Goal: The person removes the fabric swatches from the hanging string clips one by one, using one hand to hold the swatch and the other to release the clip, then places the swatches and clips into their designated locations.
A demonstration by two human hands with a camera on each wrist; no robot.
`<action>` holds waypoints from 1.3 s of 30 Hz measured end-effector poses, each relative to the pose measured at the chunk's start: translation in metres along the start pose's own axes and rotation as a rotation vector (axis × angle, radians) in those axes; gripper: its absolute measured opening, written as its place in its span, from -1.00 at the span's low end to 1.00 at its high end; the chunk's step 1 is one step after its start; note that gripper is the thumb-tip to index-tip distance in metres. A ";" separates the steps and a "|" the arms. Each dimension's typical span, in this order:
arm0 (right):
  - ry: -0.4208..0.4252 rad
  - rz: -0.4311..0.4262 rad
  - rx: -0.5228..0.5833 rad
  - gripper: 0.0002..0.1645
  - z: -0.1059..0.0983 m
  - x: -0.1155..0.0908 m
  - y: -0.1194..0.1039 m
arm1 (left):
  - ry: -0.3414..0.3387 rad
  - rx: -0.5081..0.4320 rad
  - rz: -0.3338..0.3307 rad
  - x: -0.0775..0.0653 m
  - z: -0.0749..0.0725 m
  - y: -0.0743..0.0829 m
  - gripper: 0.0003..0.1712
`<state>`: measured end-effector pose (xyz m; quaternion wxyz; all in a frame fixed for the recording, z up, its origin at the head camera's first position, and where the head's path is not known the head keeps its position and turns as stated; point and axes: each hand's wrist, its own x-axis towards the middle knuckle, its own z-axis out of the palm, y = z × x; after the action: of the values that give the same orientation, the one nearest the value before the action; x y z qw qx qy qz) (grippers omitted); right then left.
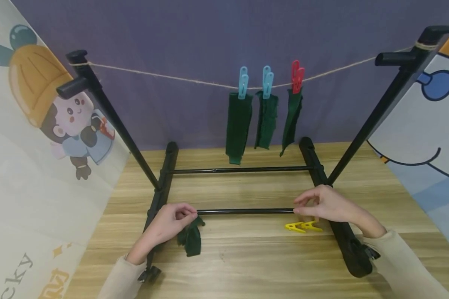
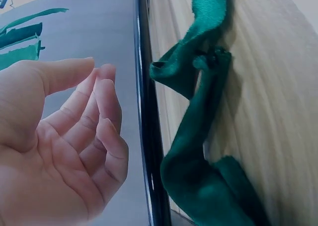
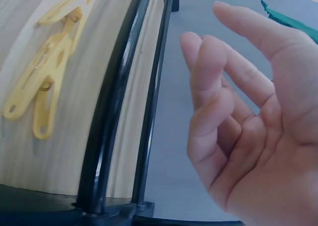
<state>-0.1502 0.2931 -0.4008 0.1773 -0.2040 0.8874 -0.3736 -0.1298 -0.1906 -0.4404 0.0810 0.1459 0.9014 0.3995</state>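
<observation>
- Left hand (image 1: 173, 220), one: at the near crossbar's left end; fingers loosely bent, thumb tip against or close to a fingertip, grasping nothing.
- Green cloth (image 1: 193, 241), loose, crumpled: on the wooden table (image 1: 247, 257), near left, just beside that hand.
- Right hand (image 1: 325, 203), one: at the crossbar's right end; fingers relaxed and curved, thumb apart, grasping nothing.
- Yellow clothespins (image 3: 55, 52), two: lying together on the table, near right, close to that hand.
- Black rack (image 1: 369, 128), one: string (image 1: 164, 76) tied between its posts.
- Green strips (image 1: 239, 124), three: hanging far, under two blue clothespins (image 1: 243, 85) and, rightmost, one red clothespin (image 1: 297, 79).
</observation>
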 end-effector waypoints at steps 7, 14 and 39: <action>-0.009 -0.023 0.015 -0.58 -0.007 0.003 -0.013 | -0.013 -0.037 0.012 0.002 0.000 0.005 -0.80; 0.031 -0.063 -0.032 -0.67 -0.013 0.008 -0.024 | 0.019 -0.033 0.037 0.004 -0.002 0.008 -0.82; 0.072 -0.103 -0.049 -0.76 -0.019 0.019 -0.051 | 0.064 -0.059 0.044 0.019 -0.005 0.025 -0.84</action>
<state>-0.1633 0.2626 -0.3538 0.1206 -0.2402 0.8902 -0.3677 -0.1443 -0.1721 -0.4186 0.0474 0.1504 0.8879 0.4321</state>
